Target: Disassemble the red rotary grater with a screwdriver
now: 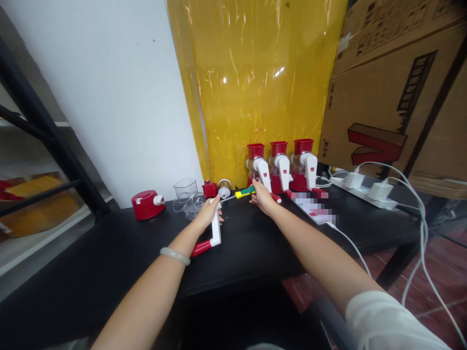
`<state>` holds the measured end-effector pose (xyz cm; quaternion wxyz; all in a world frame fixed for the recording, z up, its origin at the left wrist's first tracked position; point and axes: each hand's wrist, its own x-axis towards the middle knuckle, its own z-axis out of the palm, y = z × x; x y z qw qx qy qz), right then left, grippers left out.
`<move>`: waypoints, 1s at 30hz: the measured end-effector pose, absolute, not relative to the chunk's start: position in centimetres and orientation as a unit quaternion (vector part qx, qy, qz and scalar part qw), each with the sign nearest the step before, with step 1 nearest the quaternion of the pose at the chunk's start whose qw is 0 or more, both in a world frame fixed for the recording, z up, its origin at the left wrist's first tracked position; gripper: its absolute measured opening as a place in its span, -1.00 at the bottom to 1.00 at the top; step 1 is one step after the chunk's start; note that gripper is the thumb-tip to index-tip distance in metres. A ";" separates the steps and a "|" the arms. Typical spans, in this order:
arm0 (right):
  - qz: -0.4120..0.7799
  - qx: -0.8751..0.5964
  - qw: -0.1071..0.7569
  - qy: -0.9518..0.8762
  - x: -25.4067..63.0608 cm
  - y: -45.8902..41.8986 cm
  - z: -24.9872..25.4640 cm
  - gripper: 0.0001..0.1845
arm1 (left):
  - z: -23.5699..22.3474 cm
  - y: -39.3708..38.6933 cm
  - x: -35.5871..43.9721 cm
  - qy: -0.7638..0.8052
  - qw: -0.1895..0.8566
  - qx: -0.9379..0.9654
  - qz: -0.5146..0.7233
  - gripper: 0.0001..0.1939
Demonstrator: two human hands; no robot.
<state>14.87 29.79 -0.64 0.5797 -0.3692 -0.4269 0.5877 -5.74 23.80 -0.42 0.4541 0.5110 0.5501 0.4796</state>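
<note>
hands (209, 212) on crank (216, 228) and screwdriver (245, 192)

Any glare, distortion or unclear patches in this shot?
Head view: glare streaks on the yellow sheet; wide-angle stretch towards the edges, with the cardboard box looking slanted; phone partly pixelated; deep shade beneath the black table; screwdriver tip by the left hand too small to make out.
</note>
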 end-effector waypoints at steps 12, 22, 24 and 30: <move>0.628 -0.341 0.592 -0.372 14.5 30.2 -0.9 -0.90 | -0.2 23.8 -5.6 0.549 0.449 0.510 0.487 -0.63; 0.604 -0.359 0.602 -0.378 14.5 29.8 -0.5 -0.75 | -0.1 23.5 -5.5 0.549 0.449 0.511 0.486 -0.57; 0.606 -0.354 0.598 -0.387 14.4 29.8 -0.6 -0.71 | -0.1 23.5 -5.5 0.549 0.449 0.509 0.487 -0.56; 0.633 -0.340 0.601 -0.350 14.4 29.7 -0.5 -0.84 | -0.2 23.5 -5.5 0.549 0.448 0.511 0.487 -0.56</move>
